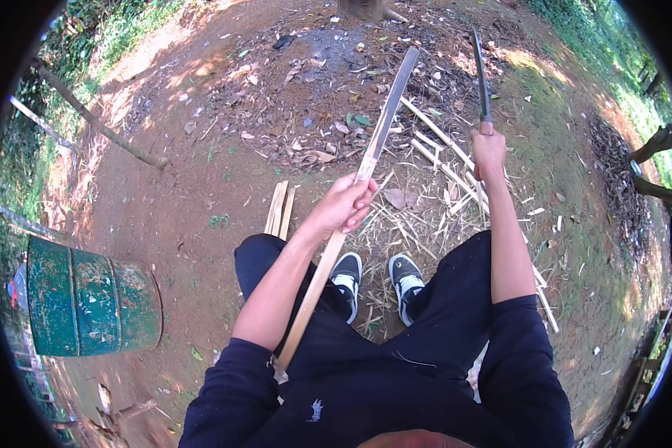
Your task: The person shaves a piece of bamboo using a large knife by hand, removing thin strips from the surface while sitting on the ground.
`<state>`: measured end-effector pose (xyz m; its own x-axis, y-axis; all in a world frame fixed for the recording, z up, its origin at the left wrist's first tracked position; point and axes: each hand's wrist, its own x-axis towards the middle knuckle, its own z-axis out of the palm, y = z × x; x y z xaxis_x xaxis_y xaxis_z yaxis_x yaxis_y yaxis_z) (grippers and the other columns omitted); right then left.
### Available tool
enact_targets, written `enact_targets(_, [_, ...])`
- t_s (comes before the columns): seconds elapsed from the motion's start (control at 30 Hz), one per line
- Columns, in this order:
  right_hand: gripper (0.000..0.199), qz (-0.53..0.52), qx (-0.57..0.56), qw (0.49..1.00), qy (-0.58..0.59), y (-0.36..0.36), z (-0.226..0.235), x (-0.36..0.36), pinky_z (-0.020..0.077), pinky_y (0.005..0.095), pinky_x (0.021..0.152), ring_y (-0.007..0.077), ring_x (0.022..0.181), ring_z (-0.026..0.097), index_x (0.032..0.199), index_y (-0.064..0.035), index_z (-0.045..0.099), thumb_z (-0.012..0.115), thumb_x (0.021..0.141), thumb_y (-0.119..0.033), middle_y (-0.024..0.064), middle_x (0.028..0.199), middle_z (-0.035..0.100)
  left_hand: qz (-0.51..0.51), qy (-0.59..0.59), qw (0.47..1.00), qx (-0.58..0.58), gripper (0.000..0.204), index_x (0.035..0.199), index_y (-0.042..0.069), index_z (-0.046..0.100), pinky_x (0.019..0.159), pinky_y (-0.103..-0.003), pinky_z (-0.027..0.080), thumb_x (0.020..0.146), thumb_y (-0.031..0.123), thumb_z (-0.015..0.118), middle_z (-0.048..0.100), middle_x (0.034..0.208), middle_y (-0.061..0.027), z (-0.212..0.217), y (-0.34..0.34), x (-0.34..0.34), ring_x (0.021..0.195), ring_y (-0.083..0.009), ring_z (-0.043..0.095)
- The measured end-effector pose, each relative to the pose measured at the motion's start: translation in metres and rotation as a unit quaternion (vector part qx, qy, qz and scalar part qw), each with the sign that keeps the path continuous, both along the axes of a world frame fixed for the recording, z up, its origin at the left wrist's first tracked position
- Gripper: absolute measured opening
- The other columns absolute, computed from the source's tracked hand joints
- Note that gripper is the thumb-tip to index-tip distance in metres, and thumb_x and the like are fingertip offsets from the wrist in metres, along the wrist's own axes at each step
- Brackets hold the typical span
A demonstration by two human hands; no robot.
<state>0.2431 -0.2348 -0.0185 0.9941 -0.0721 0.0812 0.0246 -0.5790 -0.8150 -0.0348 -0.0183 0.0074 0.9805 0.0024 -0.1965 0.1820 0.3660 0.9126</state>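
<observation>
2 hands are busy here, each closed around its own thing. The left hand (345, 203) is wrapped tight about a long flat bamboo strip (351, 201), gripping it near the middle; the strip runs on a slant from beside the person's left hip, up across the left thigh and out over the ground, its far end pointing away toward the dark patch of ash and leaf litter. The right hand (488, 151) is shut around the handle of a long narrow blade (481, 71), held upright with the arm stretched forward, the steel rising well clear of the strip and apart from the left hand. The person appears seated, in dark trousers, with 2 black and white shoes (377, 280) planted between the knees on a bed of pale shavings and split bamboo slats (444, 160). A short bundle of cut pieces (278, 209) lies just beside the left knee, and a green metal drum (89, 302) rests on its side well off to the left. The risk, as I judge it, lies in the blade coming down toward the strip: the left fingers curl over the strip's edge, so a glancing stroke could slide along the smooth bamboo into them. A loose hold could also let the springy strip twist, throwing the cut toward the thigh or the shoes below.
</observation>
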Motion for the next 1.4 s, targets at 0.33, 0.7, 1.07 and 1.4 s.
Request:
enact_targets(0.33, [0.011,0.338,-0.076,0.916,-0.203,0.037,0.026,-0.101,0.0504,0.0422,0.055,0.0289,0.053,0.063,0.079,-0.0032,0.065,0.062,0.080,-0.014,0.0144,0.058,0.062,0.053,0.026,0.982,0.177,0.028,0.109,0.005,0.047,0.032,-0.021,0.030,0.107,0.031,0.037,0.040,0.066,0.0032,0.007,-0.008,-0.004,0.039,-0.0042,0.035])
enact_targets(0.7, [0.011,0.409,-0.153,0.837,-0.331,0.069,0.017,-0.126,0.0522,0.0437,0.054,0.0333,0.057,0.065,0.073,-0.0059,0.060,0.066,0.076,-0.014,0.0130,0.060,0.062,0.033,0.025,0.986,0.162,0.026,0.100,0.008,0.046,0.034,-0.021,0.025,0.107,0.031,0.037,0.034,0.064,0.0065,0.019,-0.005,-0.019,0.041,-0.0025,0.029])
enact_targets(1.07, [0.010,0.323,-0.207,0.877,-0.288,0.081,-0.011,-0.084,0.0523,0.0444,0.052,0.0308,0.055,0.066,0.076,-0.0067,0.062,0.065,0.078,-0.016,0.0120,0.061,0.065,0.095,0.000,0.945,0.313,0.020,0.097,0.008,0.050,0.040,-0.023,0.029,0.105,0.023,0.040,0.041,0.066,0.0059,-0.020,0.018,0.002,0.048,-0.0036,0.037])
enact_targets(1.4, [0.007,0.310,-0.195,0.853,-0.372,0.071,-0.010,-0.070,0.0499,0.0378,0.045,0.0244,0.047,0.060,0.073,-0.0083,0.063,0.062,0.079,-0.012,0.0078,0.057,0.062,0.091,-0.025,0.894,0.439,0.019,0.100,0.004,0.052,0.052,-0.029,0.038,0.103,0.021,0.044,0.046,0.068,0.0027,-0.015,0.002,-0.007,0.059,-0.0077,0.045])
